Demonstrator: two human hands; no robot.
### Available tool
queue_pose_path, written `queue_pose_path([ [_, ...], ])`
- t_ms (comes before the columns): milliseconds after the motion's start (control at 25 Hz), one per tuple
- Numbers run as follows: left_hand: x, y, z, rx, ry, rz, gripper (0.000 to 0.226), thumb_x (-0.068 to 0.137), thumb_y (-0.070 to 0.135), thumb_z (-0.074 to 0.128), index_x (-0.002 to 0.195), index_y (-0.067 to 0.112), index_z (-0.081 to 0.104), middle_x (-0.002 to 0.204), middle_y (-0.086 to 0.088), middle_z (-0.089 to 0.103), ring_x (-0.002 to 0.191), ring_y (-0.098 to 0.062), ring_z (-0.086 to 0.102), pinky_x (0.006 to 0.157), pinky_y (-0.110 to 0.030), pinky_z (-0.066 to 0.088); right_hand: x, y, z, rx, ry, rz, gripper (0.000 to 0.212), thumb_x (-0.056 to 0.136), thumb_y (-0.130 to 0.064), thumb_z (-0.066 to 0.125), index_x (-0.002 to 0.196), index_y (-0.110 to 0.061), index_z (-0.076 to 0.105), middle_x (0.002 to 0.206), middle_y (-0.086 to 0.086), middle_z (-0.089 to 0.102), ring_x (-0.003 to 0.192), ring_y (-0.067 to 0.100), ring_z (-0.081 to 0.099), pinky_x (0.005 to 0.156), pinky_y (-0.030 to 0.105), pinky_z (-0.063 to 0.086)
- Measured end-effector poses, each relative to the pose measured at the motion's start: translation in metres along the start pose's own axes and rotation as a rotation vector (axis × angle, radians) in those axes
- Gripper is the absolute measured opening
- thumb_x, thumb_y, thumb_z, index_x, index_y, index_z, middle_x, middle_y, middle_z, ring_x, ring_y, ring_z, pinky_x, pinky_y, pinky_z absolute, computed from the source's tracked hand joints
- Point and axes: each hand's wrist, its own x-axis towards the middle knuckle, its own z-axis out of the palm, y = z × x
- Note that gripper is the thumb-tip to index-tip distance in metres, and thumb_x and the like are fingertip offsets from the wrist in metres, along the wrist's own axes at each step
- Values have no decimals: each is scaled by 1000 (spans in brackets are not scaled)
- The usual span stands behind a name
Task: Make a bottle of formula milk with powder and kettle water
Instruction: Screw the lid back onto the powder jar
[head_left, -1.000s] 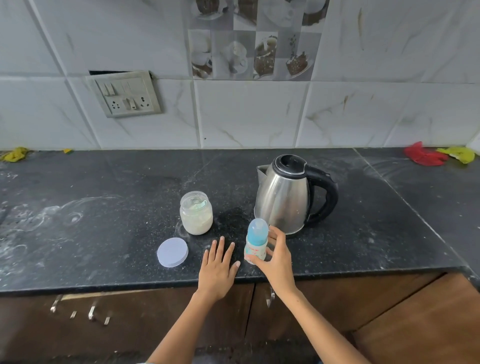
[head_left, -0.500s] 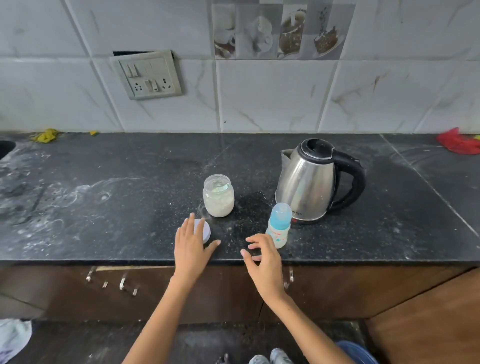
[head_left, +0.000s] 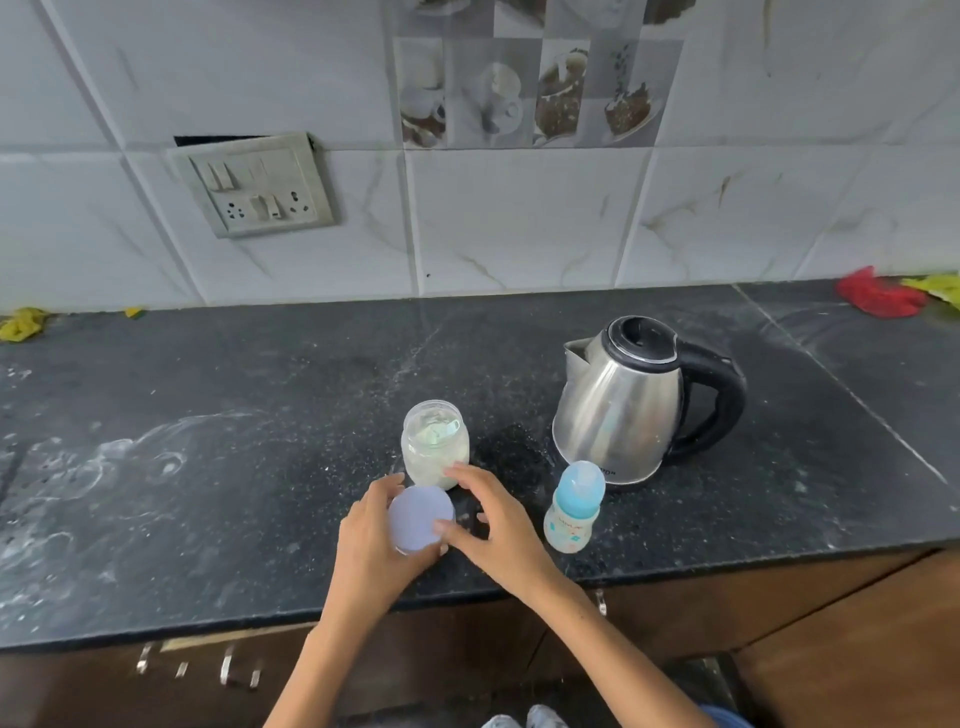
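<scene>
Both hands on the jar lid, at the counter's near edge.
Left hand (head_left: 376, 540) curls round the white lid (head_left: 421, 518); right hand (head_left: 498, 525), fingers loosely spread, touches its rim. Just beyond stands the open powder jar (head_left: 435, 444); capped bottle (head_left: 574, 508) right, kettle (head_left: 631, 400) behind on the counter (head_left: 208, 415).

Home kitchen — stone counter (head_left: 208, 415), tiled wall (head_left: 519, 223), kettle (head_left: 623, 405)

From my feed, nothing legible — kettle (head_left: 623, 410) has a small dark print low on its steel body, mostly hidden behind the baby bottle (head_left: 574, 506); bottle carries faint markings too, blurred beyond reading.
</scene>
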Motion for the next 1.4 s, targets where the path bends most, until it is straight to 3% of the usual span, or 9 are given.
queue_pose_path([
  [120,8,20,-8,-30,34,123,81,57,34,82,126,24,40,120,7,53,104,-15,49,81,-32,44,10,-21,-11,-182,-44,-32,61,82,-46,70,135,-23,53,144,-11,46,128,5,45,102,26,44],
  [280,22,38,-15,-119,29,178,86,56,24,86,127,29,38,124,8,50,110,-13,47,86,-32,43,25,-39,-22,-189,84,16,69,64,-48,84,122,-19,61,131,-6,57,116,11,55,93,33,51],
  [400,37,39,-18,-136,22,182,95,55,44,84,135,29,34,132,12,46,119,-3,40,94,-29,35,37,-40,-27,-216,230,92,63,63,-43,84,116,-20,60,119,-6,57,105,9,56,88,28,49],
  [480,47,32,-15,-162,68,81,110,47,50,88,138,27,31,131,13,43,116,10,33,98,-30,29,44,-40,-32,-126,324,203,56,67,-40,78,115,-23,55,116,-6,55,103,9,54,85,28,48],
  [600,61,16,-1,-273,46,-101,119,42,47,90,141,27,27,140,8,41,127,-10,37,98,-29,32,53,-38,-38,73,363,309,48,73,-36,70,115,-29,48,116,-3,54,102,11,52,85,32,49],
  [720,76,2,11,-331,-63,-132,110,50,33,92,141,28,29,141,6,44,128,-11,40,102,-32,36,60,-36,-39,137,362,333,45,76,-34,69,117,-34,48,117,-2,53,101,11,52,85,33,50],
  [920,91,-3,11,-280,-27,-110,83,44,42,92,117,32,53,112,15,62,104,0,55,88,-32,48,69,-32,-43,167,329,355,46,78,-33,68,120,-35,51,119,-1,53,101,9,52,80,26,46],
  [1080,80,-1,18,-161,89,-122,85,36,62,87,105,31,47,103,15,55,96,-8,52,81,-33,45,78,-36,-38,-28,235,318,58,74,-32,72,127,-34,49,122,-2,49,104,12,51,80,25,40],
  [1400,79,-5,20,-393,36,-200,73,44,30,94,101,21,48,106,12,59,101,2,53,73,-20,42,113,-57,-23,-449,-159,169,65,67,-28,76,127,-27,51,123,4,44,105,25,55,83,36,48],
])
